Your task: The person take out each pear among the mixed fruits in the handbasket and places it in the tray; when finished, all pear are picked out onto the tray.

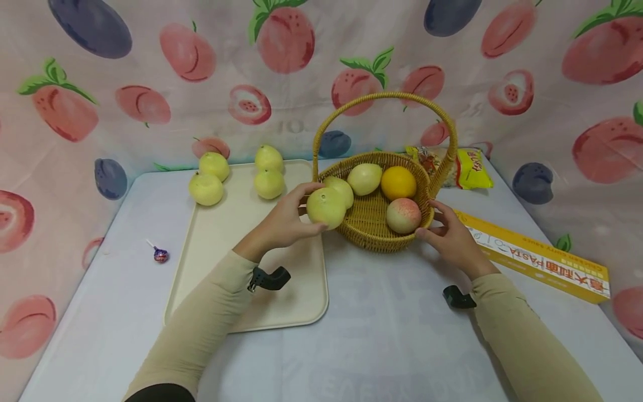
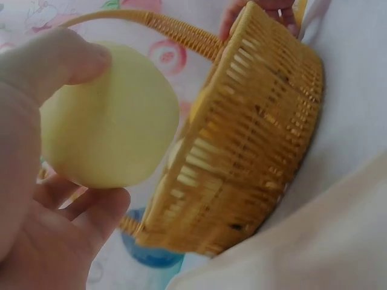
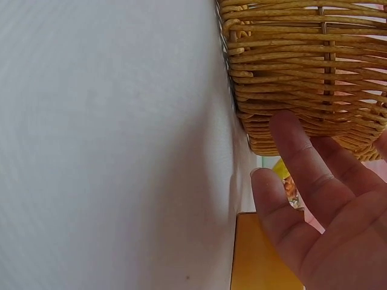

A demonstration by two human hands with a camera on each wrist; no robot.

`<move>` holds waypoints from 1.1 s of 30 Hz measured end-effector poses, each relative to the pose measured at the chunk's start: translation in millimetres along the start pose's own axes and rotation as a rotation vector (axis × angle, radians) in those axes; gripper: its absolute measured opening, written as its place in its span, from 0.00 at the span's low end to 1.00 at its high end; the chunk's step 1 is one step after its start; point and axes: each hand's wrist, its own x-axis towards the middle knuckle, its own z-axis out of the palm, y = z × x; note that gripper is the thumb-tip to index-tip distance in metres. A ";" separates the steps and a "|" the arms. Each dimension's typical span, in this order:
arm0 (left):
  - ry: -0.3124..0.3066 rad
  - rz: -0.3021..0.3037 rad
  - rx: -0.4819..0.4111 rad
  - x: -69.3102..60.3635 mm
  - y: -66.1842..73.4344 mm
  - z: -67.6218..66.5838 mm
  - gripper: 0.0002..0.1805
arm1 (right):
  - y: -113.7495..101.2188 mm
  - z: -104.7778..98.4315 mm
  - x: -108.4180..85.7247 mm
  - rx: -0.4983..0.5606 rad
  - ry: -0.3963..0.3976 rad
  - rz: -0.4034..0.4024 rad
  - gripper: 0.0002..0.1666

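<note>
Fingers and thumb of the left hand [image 1: 283, 220] pinch a pale yellow-green fruit [image 1: 326, 208] at the left rim of a wicker basket [image 1: 369, 243], while those of the right hand [image 1: 454, 243] lie slightly spread against its right side. Basket and cream tray [image 1: 236, 223] rest on a white table [image 1: 382, 324], backed by a pale cloth [image 1: 201, 120] printed with large fruits.

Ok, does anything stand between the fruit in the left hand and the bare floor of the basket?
Only the basket's rim, and the held fruit appears above it; nothing else visible blocks. A pale fruit sits behind, inside.
</note>
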 end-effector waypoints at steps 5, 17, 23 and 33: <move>0.046 -0.047 0.016 -14.6 -2.8 -15.6 0.43 | 1.5 0.7 1.3 -0.001 0.002 -0.008 0.59; 0.176 -0.112 0.074 -47.2 -20.5 -52.7 0.42 | 2.0 0.3 1.5 0.003 -0.001 -0.010 0.59; 0.204 -0.161 0.102 -66.8 -32.8 -68.5 0.41 | 1.0 0.1 2.3 -0.002 -0.007 0.002 0.60; 0.251 -0.286 0.162 -94.5 -47.3 -90.1 0.44 | 1.1 0.8 2.3 0.000 -0.005 0.003 0.58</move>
